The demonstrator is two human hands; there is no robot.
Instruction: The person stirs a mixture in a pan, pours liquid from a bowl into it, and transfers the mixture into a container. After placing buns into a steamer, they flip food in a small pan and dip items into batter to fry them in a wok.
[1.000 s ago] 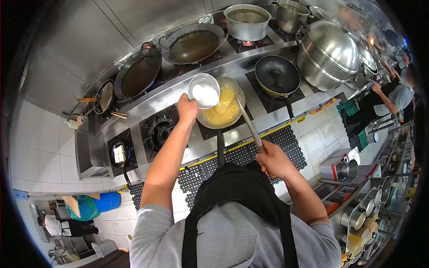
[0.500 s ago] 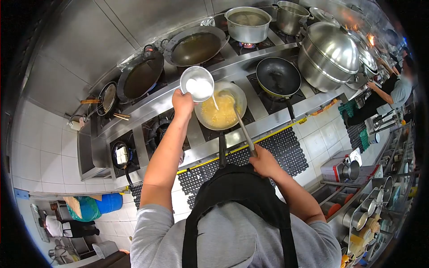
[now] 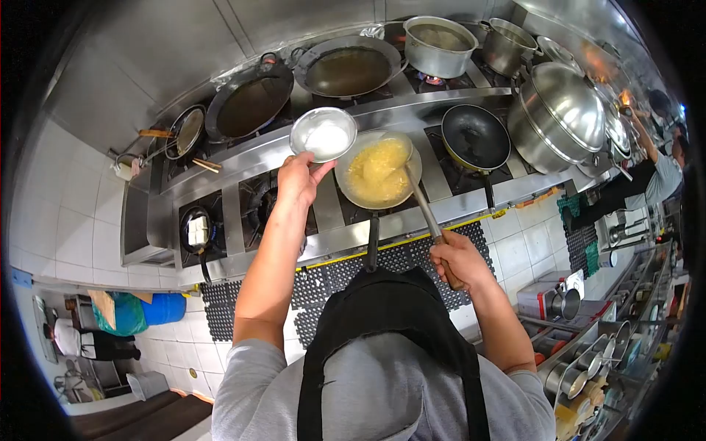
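My left hand (image 3: 296, 178) grips a small metal bowl (image 3: 299, 134) by its near rim; white liquid lies inside. The bowl is held at the left edge of a light-coloured frying pan (image 3: 343, 175), slightly tilted. Yellow, lumpy, wet food (image 3: 376, 169) fills much of the pan, which sits on a burner with its black handle (image 3: 373, 242) pointing towards me. In my right hand (image 3: 462, 261) is the wooden grip of a long metal ladle (image 3: 425, 209). The ladle's head is in the yellow food and mostly hidden by it.
A black frying pan (image 3: 476, 138) and a large lidded steamer (image 3: 560, 117) stand to the right. Behind are woks (image 3: 346, 70) and a pot (image 3: 440, 55) over a flame. White blocks lie in a small pan (image 3: 197, 230) at left. A co-worker (image 3: 662, 180) stands far right.
The white stream from the bowl has stopped, and the bowl is tipped less. My right hand and the ladle have shifted right. The yellow food is more heaped. The view has turned slightly.
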